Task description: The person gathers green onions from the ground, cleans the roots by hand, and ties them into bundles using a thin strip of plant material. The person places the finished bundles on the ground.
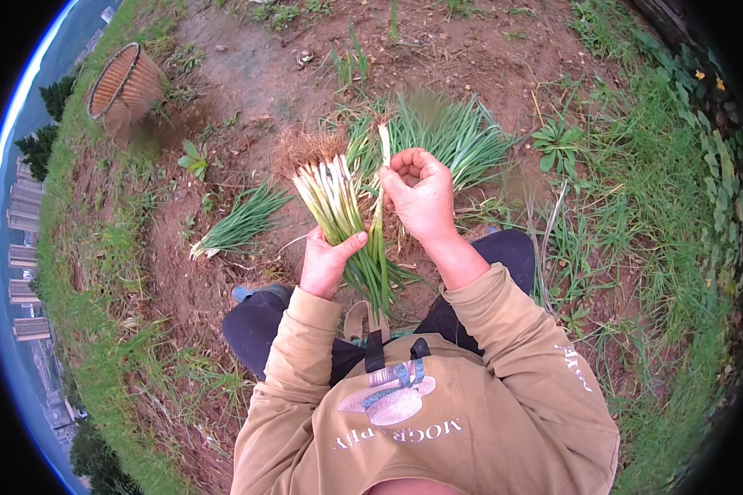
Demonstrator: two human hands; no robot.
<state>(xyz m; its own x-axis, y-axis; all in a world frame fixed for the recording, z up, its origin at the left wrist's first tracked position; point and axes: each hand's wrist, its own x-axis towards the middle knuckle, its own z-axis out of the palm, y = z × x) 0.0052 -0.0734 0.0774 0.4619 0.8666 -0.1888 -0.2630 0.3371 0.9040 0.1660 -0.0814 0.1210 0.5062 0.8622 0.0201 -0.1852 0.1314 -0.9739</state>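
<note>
My left hand (pixel 329 260) is closed around a bunch of green onions (pixel 334 201). Their pale stems and brown, stringy roots point away from me, and the green leaves hang toward my lap. Pinched between the thumb and fingers of my right hand (pixel 420 189) is a single green onion (pixel 384 145), its white root end up and its leaves running down beside the bunch. Just beyond my hands lies a large heap of green onions (pixel 449 133) on the soil. A smaller bundle of green onions (pixel 238 221), white ends toward me, rests on the ground to the left.
A woven basket (pixel 130 83) stands at the far left on the grass edge. Weeds (pixel 557 142) and tall grass (pixel 650 247) grow on the right. My bent knees (pixel 511 257) flank the work. Beyond the left slope are distant buildings (pixel 30 204).
</note>
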